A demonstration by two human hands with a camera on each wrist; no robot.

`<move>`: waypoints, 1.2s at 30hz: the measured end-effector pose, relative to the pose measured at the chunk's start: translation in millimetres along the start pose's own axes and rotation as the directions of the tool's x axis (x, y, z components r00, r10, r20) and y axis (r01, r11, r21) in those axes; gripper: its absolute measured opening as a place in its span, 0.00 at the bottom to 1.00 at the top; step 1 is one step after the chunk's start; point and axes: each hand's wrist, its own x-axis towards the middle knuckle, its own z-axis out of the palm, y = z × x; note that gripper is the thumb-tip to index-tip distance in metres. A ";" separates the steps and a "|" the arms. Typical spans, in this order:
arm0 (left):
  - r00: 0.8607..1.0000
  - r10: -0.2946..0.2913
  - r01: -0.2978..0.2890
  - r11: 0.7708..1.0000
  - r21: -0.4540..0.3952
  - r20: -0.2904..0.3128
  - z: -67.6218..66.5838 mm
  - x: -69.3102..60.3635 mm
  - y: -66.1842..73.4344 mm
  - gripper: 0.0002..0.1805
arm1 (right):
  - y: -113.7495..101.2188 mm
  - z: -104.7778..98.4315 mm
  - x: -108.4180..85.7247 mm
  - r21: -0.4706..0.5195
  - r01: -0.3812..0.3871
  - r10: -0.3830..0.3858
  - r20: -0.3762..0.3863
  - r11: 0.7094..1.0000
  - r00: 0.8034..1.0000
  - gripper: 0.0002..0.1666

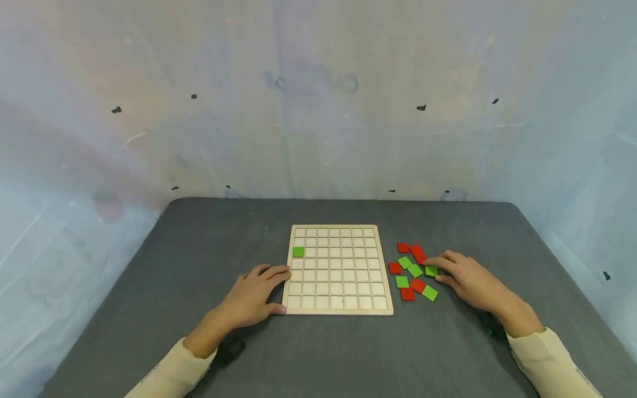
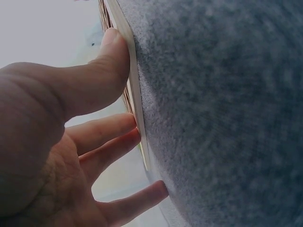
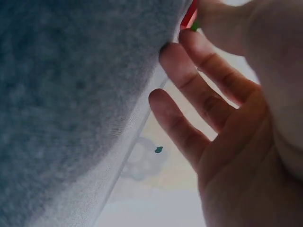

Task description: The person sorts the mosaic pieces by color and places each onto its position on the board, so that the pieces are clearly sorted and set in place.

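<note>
A wooden grid board (image 1: pixel 338 312) lies flat on the dark table, with one green tile (image 1: pixel 298 252) in its leftmost column. My left hand (image 1: pixel 252 297) rests against the board's left side, thumb at the near left corner and fingers spread along the edge. To the board's right, my right hand (image 1: pixel 470 279) pinches a green square tile (image 1: pixel 431 271) between thumb and fingers at the right side of a loose group. The right wrist view shows only a sliver of green by the fingertips, the thumb hiding most of it.
Several red tiles (image 1: pixel 407 294) and green tiles (image 1: pixel 429 293) lie scattered between the board and my right hand, some touching or overlapping. The grey table (image 1: pixel 338 359) ends at a pale, marked sheet (image 1: pixel 318 138) behind and at both sides.
</note>
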 end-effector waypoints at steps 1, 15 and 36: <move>1.000 0.000 0.000 1.000 0.002 0.000 -0.9 0.4 0.0 0.42 | -0.1 -0.5 1.0 0.004 -0.003 0.003 -0.008 1.000 1.000 0.22; 0.999 0.017 -0.019 0.999 0.044 0.038 -6.8 -2.5 4.0 0.42 | -12.8 5.2 8.0 0.005 0.020 -0.020 -0.035 1.000 0.999 0.23; 0.999 0.004 -0.004 1.000 0.005 0.031 -6.2 -2.4 4.2 0.42 | -26.8 14.6 26.0 -0.015 0.121 -0.122 -0.059 0.992 0.991 0.25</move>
